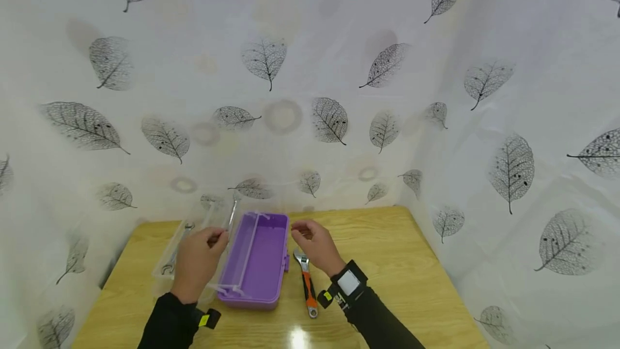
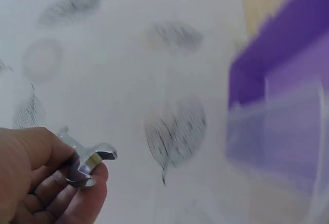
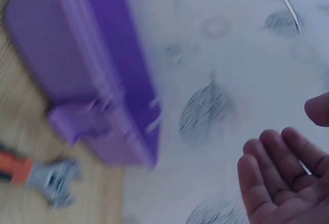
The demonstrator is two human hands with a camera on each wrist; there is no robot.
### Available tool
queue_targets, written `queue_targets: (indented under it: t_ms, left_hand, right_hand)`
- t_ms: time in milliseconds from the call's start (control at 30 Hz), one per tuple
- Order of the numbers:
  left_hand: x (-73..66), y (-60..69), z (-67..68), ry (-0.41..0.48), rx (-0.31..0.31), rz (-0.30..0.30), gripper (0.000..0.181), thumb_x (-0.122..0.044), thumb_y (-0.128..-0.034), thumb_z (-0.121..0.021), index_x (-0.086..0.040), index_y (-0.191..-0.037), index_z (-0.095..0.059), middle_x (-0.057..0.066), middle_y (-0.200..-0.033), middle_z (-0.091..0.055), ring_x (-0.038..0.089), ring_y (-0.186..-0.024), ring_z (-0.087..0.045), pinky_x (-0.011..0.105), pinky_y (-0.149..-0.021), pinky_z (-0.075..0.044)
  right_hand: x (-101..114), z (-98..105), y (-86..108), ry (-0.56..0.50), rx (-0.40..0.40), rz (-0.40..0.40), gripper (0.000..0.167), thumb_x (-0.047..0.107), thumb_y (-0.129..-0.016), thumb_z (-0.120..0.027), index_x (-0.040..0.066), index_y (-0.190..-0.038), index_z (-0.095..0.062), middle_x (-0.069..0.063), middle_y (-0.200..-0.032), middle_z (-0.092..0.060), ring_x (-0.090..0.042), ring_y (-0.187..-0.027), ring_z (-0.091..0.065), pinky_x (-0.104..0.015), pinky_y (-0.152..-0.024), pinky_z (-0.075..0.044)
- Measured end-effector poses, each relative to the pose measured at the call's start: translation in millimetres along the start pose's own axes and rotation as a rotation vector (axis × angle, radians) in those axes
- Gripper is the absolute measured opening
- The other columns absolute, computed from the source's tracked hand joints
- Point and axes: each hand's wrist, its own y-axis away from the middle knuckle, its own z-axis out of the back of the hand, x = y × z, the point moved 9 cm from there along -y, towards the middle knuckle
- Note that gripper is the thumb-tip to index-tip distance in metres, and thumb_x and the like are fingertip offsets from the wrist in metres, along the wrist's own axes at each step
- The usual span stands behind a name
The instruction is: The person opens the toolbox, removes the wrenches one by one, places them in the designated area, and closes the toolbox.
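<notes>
support: table with a yellow-brown wood-grain top (image 1: 378, 268); far corners rounded, near part catching a bright spot of glare.

directly on it, left of centre: an oblong purple plastic box (image 1: 265, 263), open at the top, long sides running away from the viewer, a purple latch (image 1: 287, 263) on its right wall.

left of box: a clear, shallow, rimmed plastic tray (image 1: 169, 245). cannot tell whether it lies flat on the wood or is joined to the box.

right of box, just beside: a silver adjustable wrench with orange-and-black handle (image 1: 307, 283), lying flat, head toward the far edge, handle end nearer the viewer.
</notes>
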Motion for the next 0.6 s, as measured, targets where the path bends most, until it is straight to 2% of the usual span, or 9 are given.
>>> queue_targets:
  t_ms: [67, 133, 233, 300, 400, 467, 600]
  left_hand:
    - [-20.4, 5.5, -10.0, 0.042, 0.013, -0.048, 0.021, -0.023, -0.1043, -0.065, -0.009, -0.112, -0.077, 0.0, -0.091, -0.073, 0.013, -0.081, -0.066, 0.03, -0.07, -0.056]
    - [-41.9, 12.1, -18.0, 0.057, 0.009, -0.135, 0.018, -0.02, -0.1033, -0.066, -0.009, -0.112, -0.077, -0.002, -0.09, -0.072, 0.011, -0.081, -0.066, 0.028, -0.072, -0.057]
    - [-66.9, 19.9, -25.2, 0.05, -0.051, -0.277, 0.01, -0.01, -0.0966, -0.074, -0.007, -0.104, -0.078, -0.003, -0.086, -0.071, 0.009, -0.077, -0.067, 0.026, -0.068, -0.058]
    - [-76.7, 23.4, -28.4, 0.057, -0.087, -0.331, 0.008, -0.005, -0.0925, -0.077, -0.006, -0.101, -0.078, -0.004, -0.084, -0.07, 0.007, -0.074, -0.066, 0.025, -0.066, -0.058]
    - [-79.7, 25.4, -33.1, 0.116, -0.107, -0.33, 0.009, -0.003, -0.0894, -0.08, -0.008, -0.096, -0.078, -0.006, -0.082, -0.071, 0.004, -0.072, -0.065, 0.024, -0.063, -0.058]
    - [-79.9, 27.5, -37.2, 0.141, -0.094, -0.319, 0.009, -0.004, -0.0901, -0.079, -0.01, -0.097, -0.078, -0.008, -0.082, -0.069, 0.001, -0.073, -0.064, 0.023, -0.064, -0.057]
    - [-80.9, 32.6, -45.6, 0.181, -0.052, -0.32, 0.011, -0.005, -0.0915, -0.079, -0.013, -0.099, -0.078, -0.012, -0.084, -0.068, -0.001, -0.074, -0.063, 0.024, -0.066, -0.057]
  right_hand:
    - [22, -9, 1.3, -0.083, 0.052, 0.045, 0.03, 0.023, -0.107, -0.06, 0.004, -0.13, -0.066, -0.014, -0.12, -0.071, -0.02, -0.107, -0.068, -0.031, -0.091, -0.059]
    - [43, -17, 3.6, -0.189, 0.105, 0.084, 0.032, 0.021, -0.108, -0.059, 0.001, -0.132, -0.064, -0.021, -0.122, -0.068, -0.018, -0.109, -0.068, -0.031, -0.093, -0.059]
    - [63, -23, 6.5, -0.312, 0.148, 0.121, 0.032, 0.018, -0.108, -0.058, -0.004, -0.131, -0.061, -0.028, -0.122, -0.065, -0.014, -0.108, -0.068, -0.033, -0.095, -0.059]
    - [70, -22, 7.9, -0.367, 0.133, 0.126, 0.03, 0.015, -0.107, -0.059, -0.007, -0.126, -0.06, -0.029, -0.117, -0.065, -0.012, -0.103, -0.069, -0.037, -0.093, -0.06]
    - [72, -17, 9.1, -0.397, 0.065, 0.099, 0.026, 0.012, -0.105, -0.062, -0.009, -0.119, -0.057, -0.022, -0.107, -0.066, -0.009, -0.095, -0.068, -0.037, -0.089, -0.062]
    - [69, -14, 9.7, -0.412, 0.031, 0.079, 0.025, 0.011, -0.105, -0.063, -0.008, -0.119, -0.055, -0.016, -0.104, -0.066, -0.008, -0.092, -0.067, -0.035, -0.086, -0.062]
    - [68, -14, 11.4, -0.42, 0.041, 0.086, 0.025, 0.013, -0.105, -0.062, -0.008, -0.117, -0.059, -0.018, -0.102, -0.068, -0.01, -0.088, -0.069, -0.036, -0.084, -0.063]
